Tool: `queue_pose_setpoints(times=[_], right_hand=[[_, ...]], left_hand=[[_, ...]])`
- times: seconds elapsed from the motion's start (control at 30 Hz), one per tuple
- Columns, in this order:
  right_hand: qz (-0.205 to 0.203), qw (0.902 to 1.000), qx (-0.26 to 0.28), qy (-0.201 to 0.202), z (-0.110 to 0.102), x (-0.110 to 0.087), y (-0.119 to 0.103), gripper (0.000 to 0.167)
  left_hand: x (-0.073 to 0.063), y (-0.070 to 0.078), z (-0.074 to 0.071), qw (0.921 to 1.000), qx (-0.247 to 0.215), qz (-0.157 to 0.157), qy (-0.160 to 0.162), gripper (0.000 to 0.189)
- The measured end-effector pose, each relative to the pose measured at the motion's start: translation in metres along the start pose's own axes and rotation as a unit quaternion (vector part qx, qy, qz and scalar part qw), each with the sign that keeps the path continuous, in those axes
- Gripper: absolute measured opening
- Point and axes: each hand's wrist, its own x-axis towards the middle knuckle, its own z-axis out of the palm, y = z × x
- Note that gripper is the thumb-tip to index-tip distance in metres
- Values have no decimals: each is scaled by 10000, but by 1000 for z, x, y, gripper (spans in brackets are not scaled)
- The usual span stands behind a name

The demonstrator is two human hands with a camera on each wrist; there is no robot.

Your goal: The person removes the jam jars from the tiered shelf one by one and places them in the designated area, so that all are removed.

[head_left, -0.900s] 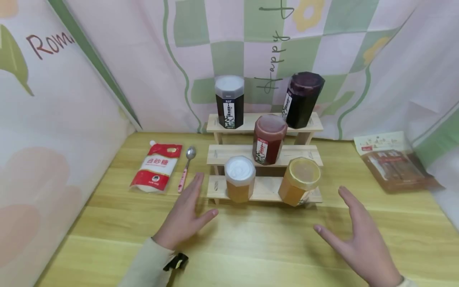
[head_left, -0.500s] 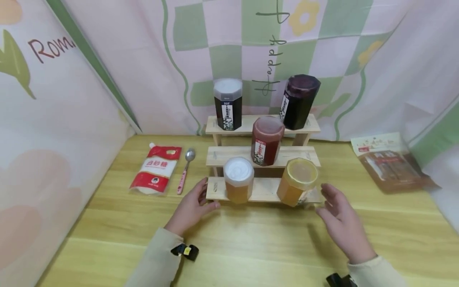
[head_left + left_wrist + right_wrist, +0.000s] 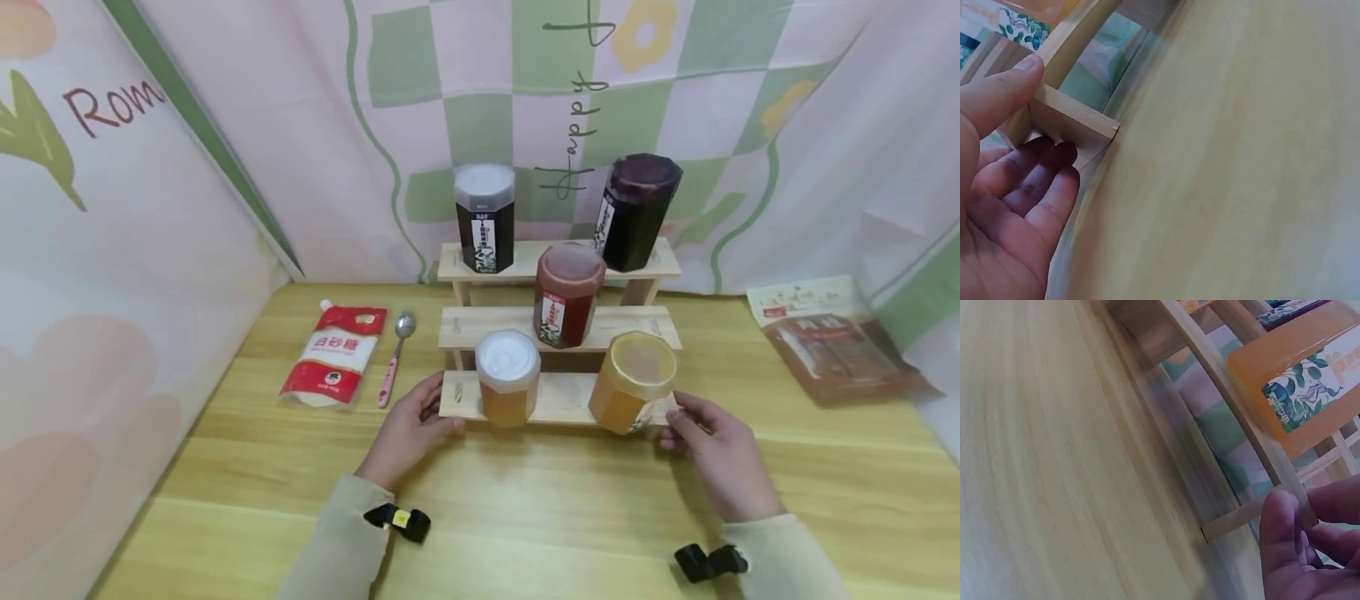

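Note:
A three-step wooden display rack [image 3: 487, 327] carries several lidded jars. My left hand [image 3: 405, 435] grips the left end of its lowest step. In the left wrist view, that thumb lies along the step's front edge and the curled fingers [image 3: 1054, 200] meet the leg below. At the other end, my right hand [image 3: 726, 457] pinches the step's corner between thumb [image 3: 1280, 534] and fingers. On this step stand a white-lidded amber jar [image 3: 507, 383] and a yellow-lidded amber jar [image 3: 632, 387]. A red jar [image 3: 567, 300] is on the middle step; two dark jars [image 3: 485, 227] occupy the top.
Left of the rack lie a red-and-white sugar pouch [image 3: 333, 354] and a spoon [image 3: 393, 358] with a pink handle. A brown-filled clear bag [image 3: 832, 346] rests at the right. A patterned curtain [image 3: 480, 125] hangs close behind the rack.
Both hands have moved inward, from apart on either side to the ends of the lowest step, and have taken hold there. The jars keep their places on the rack.

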Motion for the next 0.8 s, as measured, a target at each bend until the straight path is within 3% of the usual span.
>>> queue_pose_setpoints(times=[0.23, 0.33, 0.43, 0.5, 0.63, 0.8], right_hand=[[-147, 9999, 53, -4, -3, -5, 1, 55], [-310, 9972, -654, 201, -4, -7, 0, 54], [-503, 9876, -1349, 621, -5, -10, -1, 51], [-691, 9825, -1502, 851, -6, -12, -4, 49], [-1270, 9857, -769, 798, -2, -16, -10, 51], [-2048, 9780, 368, 147, 8, -20, -19, 63]], left_hand=[[3, -2, 2, 9998, -194, 16, 9, 78], [3, -4, 2, 9996, -297, -15, 11, 78], [2, -6, 2, 9991, -417, -77, -6, 80], [3, -8, 1, 9987, -501, -100, -14, 81], [2, -10, -1, 9979, -632, -147, 44, 79], [1, -8, -2, 9973, -713, -183, 58, 75]])
